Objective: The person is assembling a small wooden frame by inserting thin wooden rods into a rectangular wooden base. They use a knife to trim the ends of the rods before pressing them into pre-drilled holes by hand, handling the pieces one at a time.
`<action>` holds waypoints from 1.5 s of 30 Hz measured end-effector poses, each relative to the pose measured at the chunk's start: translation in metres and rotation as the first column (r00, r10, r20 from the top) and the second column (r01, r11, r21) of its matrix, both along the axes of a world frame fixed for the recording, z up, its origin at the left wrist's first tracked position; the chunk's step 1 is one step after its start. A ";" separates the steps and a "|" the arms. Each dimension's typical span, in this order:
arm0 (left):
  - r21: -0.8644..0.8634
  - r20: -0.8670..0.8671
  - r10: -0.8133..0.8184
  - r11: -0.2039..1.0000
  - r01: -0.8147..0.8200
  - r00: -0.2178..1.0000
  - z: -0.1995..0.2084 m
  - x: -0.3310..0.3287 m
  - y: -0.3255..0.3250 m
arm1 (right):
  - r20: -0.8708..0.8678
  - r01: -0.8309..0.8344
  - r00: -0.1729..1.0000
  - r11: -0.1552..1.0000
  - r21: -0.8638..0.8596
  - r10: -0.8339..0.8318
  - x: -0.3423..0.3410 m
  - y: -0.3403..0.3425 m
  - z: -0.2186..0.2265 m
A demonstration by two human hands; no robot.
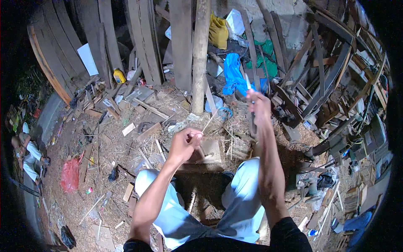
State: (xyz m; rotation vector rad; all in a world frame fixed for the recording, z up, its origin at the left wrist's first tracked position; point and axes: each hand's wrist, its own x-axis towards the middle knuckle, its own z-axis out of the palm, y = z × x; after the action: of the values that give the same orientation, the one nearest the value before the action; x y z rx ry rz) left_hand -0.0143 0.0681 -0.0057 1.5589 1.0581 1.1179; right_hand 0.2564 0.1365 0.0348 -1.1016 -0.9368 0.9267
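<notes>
Head view: a thin stick (210, 121) is held between the two hands, nearer to the left hand (184, 146), by whose fingertips its lower part is gripped. Its long axis is slanted up and to the right, away from the body, so that its free end is pointed toward the space left of the right hand (259, 108). By the left hand, the thumb and fingers are brought together in a pinch, with no gap to be seen around the stick. By the right hand, which is raised farther forward and is slightly blurred, the fingers are curled around a knife (248, 83); its pale, pointed blade is directed up and a little to the left, well apart from the stick. Whether the dark length below the right hand is part of the knife's handle cannot be told.

The stick is seen as slender, pale tan and nearly straight. Below the left hand a wooden block (216, 152) is set on the littered ground (113, 147), in front of the bent knees. Whether the stick is continued below the pinch cannot be made out.
</notes>
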 end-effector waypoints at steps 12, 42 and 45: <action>-0.153 0.264 -0.116 0.975 0.160 0.957 0.020 -0.007 -0.001 | -0.047 -0.618 0.786 0.781 -0.091 0.616 -0.082 -0.037 0.003; -0.297 0.397 -0.117 0.922 0.248 0.910 0.017 -0.015 -0.001 | 0.043 -0.616 0.776 0.770 -0.166 0.629 -0.093 -0.054 0.017; -0.264 0.390 -0.157 0.925 0.273 0.907 0.022 -0.010 -0.001 | -0.004 -0.672 0.734 0.726 -0.145 0.679 -0.095 -0.050 0.003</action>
State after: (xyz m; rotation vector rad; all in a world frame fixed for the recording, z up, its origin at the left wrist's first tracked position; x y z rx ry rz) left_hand -0.0239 0.0667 0.0158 1.1302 0.7454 0.9793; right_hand 0.1611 0.0862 0.0378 -0.8939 -1.3775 1.5908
